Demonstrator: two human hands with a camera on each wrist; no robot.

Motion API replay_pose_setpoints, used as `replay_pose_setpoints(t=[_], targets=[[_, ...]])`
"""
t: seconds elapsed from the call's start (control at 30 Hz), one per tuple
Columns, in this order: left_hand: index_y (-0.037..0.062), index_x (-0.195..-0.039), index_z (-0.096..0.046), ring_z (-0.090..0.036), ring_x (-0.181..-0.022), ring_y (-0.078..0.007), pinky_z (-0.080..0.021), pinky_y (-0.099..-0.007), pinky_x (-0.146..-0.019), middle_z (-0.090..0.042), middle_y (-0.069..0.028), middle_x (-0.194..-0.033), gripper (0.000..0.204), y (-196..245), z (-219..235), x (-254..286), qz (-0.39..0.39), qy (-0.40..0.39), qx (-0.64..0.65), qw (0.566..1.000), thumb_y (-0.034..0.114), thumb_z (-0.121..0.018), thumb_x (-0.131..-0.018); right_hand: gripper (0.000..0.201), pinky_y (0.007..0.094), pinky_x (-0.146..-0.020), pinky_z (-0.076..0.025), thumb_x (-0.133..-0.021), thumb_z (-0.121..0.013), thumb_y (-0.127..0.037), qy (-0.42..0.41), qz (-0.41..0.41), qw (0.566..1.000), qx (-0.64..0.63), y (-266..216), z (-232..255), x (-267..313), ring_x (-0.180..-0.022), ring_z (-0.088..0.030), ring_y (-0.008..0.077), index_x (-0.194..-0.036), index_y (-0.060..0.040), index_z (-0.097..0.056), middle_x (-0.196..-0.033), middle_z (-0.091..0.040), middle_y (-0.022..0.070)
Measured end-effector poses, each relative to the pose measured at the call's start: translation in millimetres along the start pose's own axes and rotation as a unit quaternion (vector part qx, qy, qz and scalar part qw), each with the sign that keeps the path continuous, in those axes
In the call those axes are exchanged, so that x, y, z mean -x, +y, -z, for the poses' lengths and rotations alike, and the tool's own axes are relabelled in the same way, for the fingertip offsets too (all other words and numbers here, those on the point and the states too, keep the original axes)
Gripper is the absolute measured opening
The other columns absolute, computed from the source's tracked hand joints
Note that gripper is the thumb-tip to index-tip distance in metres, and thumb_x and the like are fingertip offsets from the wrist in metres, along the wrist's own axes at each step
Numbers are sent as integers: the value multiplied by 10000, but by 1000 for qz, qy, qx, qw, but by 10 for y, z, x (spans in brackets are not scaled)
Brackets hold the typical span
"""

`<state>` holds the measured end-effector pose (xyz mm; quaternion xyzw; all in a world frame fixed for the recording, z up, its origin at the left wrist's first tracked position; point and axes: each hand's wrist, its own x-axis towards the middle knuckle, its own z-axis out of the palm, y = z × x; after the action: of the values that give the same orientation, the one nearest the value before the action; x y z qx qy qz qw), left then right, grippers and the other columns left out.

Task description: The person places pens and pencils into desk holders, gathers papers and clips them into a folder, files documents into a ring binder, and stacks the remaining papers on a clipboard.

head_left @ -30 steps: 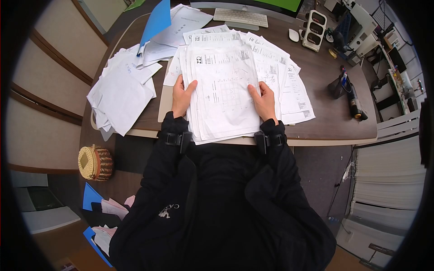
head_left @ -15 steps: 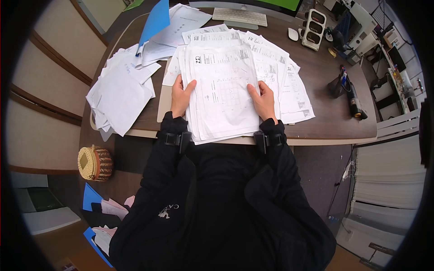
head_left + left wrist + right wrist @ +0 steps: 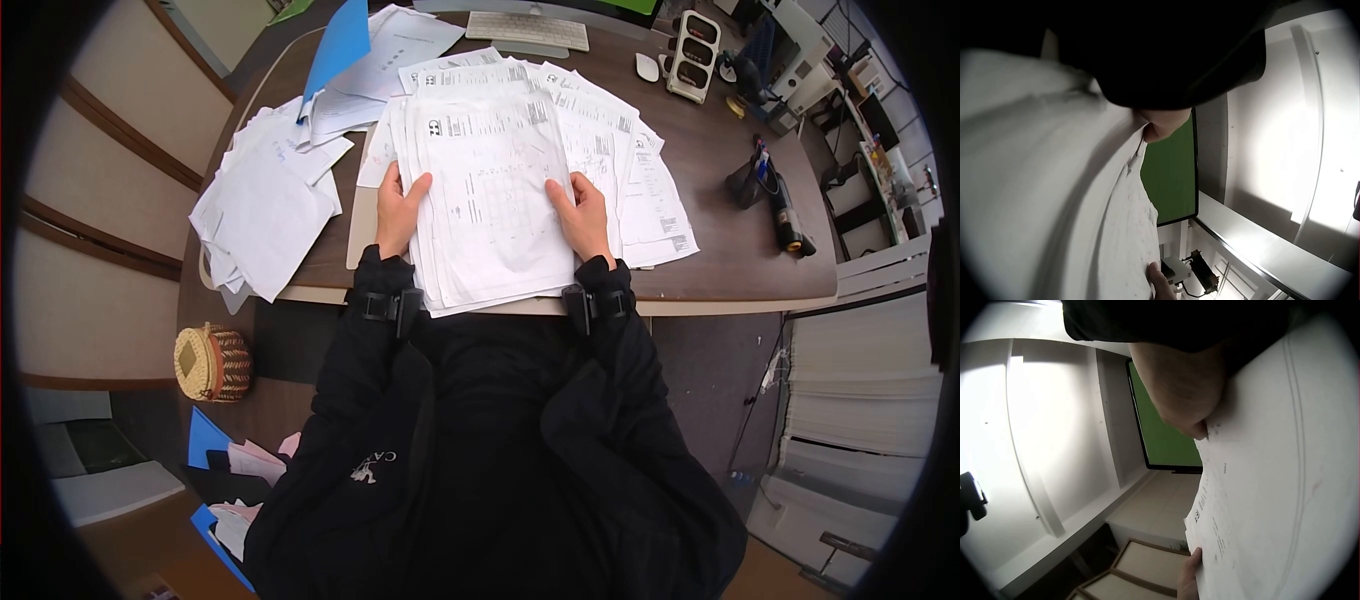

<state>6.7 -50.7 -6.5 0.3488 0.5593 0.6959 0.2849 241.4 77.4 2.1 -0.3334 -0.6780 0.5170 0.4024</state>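
Both hands hold a stack of printed sheets (image 3: 495, 220) by its two long sides, near the desk's front edge. My left hand (image 3: 402, 212) grips the left side, thumb on top and fingers behind the paper. On the opposite side, my right hand (image 3: 582, 218) grips the same way. Faint drawn marks and a logo show on the top sheet, and the sheets' edges are slightly uneven. In the right wrist view the paper (image 3: 1272, 469) fills the right half, with the right hand (image 3: 1185, 387) at its edge. Behind the stack, more printed sheets (image 3: 655, 205) lie fanned out.
A messy paper pile (image 3: 270, 210) lies on the left, below a blue folder (image 3: 338, 55). Keyboard (image 3: 530, 33), mouse (image 3: 647, 67) and a white three-slot holder (image 3: 693, 55) stand at the back. A pen holder (image 3: 748, 183) is on the right; a woven basket (image 3: 212, 362) sits lower left.
Both hands keep the same grip on the stack. The whole head view has shifted slightly, with the desk items a little higher in the picture.
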Motion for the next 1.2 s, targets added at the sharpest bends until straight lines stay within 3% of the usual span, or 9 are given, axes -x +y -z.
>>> replay_pose_setpoints(t=[0.07,0.13,1.2], targets=[[-51,-1203,-492,-598,-953,-144,-470,-256,-826,-621,-125,-1107,382,14,-10,6,4,5,4,1000,119,-617,-885,248,200,-541,-317,-905,-644,-209,2,-4,1000,-1,12,7,-7,-620,-381,22,-819,12,-571,-680,-506,-45],[-52,-1202,-491,-599,-951,-145,-471,-256,-825,-621,-125,-1107,380,23,-12,7,3,6,-1,1000,118,-616,-886,238,225,-591,-387,-882,-645,-198,-4,-16,1000,18,22,25,-13,-646,-468,55,-848,29,-586,-699,-583,15],[-61,-1207,-477,-604,-965,-152,-474,-258,-830,-616,-142,-1122,377,25,-8,6,4,2,-1,1000,103,-601,-891,234,218,-604,-408,-889,-645,-192,-6,-20,1000,17,-77,22,11,-664,-512,60,-875,37,-599,-737,-633,41]])
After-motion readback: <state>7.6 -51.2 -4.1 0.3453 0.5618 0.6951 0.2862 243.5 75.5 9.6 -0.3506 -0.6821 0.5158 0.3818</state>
